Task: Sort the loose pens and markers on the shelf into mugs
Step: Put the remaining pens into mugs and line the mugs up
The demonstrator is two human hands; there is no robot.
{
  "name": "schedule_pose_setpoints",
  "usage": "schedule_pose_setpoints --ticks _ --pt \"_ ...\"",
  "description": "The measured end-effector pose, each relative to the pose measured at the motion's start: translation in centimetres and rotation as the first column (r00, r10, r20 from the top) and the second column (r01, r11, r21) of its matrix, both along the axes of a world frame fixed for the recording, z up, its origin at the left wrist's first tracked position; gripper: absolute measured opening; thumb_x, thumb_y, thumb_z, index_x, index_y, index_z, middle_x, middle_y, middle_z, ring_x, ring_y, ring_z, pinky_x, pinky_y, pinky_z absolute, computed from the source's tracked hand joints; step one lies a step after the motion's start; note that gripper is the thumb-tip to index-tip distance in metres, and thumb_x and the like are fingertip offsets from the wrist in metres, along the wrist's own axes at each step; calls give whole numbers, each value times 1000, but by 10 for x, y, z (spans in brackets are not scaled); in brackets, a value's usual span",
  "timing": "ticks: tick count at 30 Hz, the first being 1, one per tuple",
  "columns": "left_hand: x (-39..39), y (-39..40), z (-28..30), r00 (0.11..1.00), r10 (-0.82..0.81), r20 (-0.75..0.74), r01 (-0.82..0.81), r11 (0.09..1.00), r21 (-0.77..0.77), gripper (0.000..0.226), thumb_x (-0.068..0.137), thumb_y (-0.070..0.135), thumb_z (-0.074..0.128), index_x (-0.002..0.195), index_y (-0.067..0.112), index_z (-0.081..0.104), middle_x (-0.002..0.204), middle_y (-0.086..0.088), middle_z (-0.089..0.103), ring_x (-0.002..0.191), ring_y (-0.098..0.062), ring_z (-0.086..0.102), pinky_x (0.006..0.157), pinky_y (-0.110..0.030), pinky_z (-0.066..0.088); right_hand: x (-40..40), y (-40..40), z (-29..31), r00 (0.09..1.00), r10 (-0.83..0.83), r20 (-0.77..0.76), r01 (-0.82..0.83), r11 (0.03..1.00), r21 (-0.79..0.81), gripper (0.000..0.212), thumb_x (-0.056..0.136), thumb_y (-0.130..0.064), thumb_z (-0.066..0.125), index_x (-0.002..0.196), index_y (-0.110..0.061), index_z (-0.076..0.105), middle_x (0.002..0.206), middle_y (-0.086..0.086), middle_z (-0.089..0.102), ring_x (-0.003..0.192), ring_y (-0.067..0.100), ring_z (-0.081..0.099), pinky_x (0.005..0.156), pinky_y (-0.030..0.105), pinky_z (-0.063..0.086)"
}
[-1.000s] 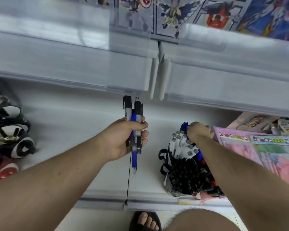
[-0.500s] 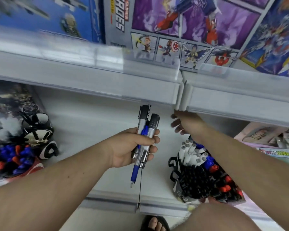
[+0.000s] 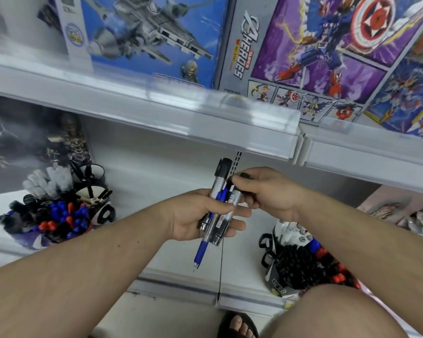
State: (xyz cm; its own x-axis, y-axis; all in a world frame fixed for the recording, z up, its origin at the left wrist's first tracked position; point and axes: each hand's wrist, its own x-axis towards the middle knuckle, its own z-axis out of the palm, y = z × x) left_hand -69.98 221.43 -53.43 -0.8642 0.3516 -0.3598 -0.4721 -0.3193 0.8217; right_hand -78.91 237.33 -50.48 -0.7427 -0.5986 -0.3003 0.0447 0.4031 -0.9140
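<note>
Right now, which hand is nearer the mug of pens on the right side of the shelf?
Right. The right hand is above that mug, pinching a marker; the left hand holds its bundle further left.

Overhead: the upper shelf edge (image 3: 205,123) hangs just above your hands | left: pen-filled mugs (image 3: 59,213) crowd the shelf end | right: mug packed with markers (image 3: 300,262) blocks the front corner | middle: bare white shelf floor (image 3: 156,181) between both clusters gives you passage.
</note>
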Motion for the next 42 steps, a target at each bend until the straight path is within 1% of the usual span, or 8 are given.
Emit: schedule_pose_setpoints --ticks 6,16,23,29,31,35,39,42 --pt "13 -26 5 998 38 52 -33 994 -106 24 92 21 58 115 13 63 107 -8 74 81 -22 73 62 -28 57 6 -17 3 971 -172 167 202 962 -186 13 95 -9 60 107 -6 65 75 3 55 55 10 44 53 21 36" --pt "51 -85 1 992 101 80 -75 958 -276 15 96 28 57 106 17 60 104 -7 74 67 -17 69 49 -20 46 17 -71 8 956 -226 189 270 926 -262 24 93 4 46 110 -1 62 75 10 60 56 20 45 55 28 36" --pt "85 -148 -5 966 251 53 -203 874 -441 21 97 18 59 115 14 66 76 1 68 48 -9 48 45 -22 40 43 -122 -2 975 -208 84 222 944 -244 29 84 7 45 102 -5 64 70 10 57 56 20 44 52 30 34" --pt "102 -182 -20 984 175 -25 -158 808 -567 47 78 33 69 109 0 55 59 -2 49 45 -18 42 65 -43 45 80 -192 -18 997 -48 -52 42 991 -124 16 95 -22 54 105 -17 65 57 1 53 54 16 43 56 31 29" --pt "107 -190 -26 988 143 -65 -154 789 -595 38 75 36 66 94 6 53 51 -1 46 44 -21 39 68 -48 43 89 -215 -24 996 48 -78 -55 995 -86 21 94 -38 60 100 -18 66 58 -7 53 53 10 45 53 24 34" --pt "119 -212 -24 982 166 -86 -184 775 -604 23 80 29 63 88 10 51 59 -8 42 50 -22 36 55 -39 34 99 -249 -37 986 126 -105 -134 988 -72 17 92 -26 66 89 -10 65 60 -4 50 53 10 42 50 18 35" --pt "136 -252 -22 973 227 -32 -202 785 -586 13 88 18 65 89 11 53 61 -4 43 49 -16 34 48 -31 26 85 -266 -43 1000 -2 -7 1 990 -140 17 95 -26 60 84 -14 64 57 0 50 54 15 39 54 30 28" --pt "152 -289 -20 907 420 -25 -314 637 -704 3 92 8 60 94 10 59 63 -6 39 50 -16 29 46 -25 24 74 -275 -45 987 -159 19 160 971 -178 19 98 -25 55 85 -13 62 59 1 51 57 16 39 53 28 27"
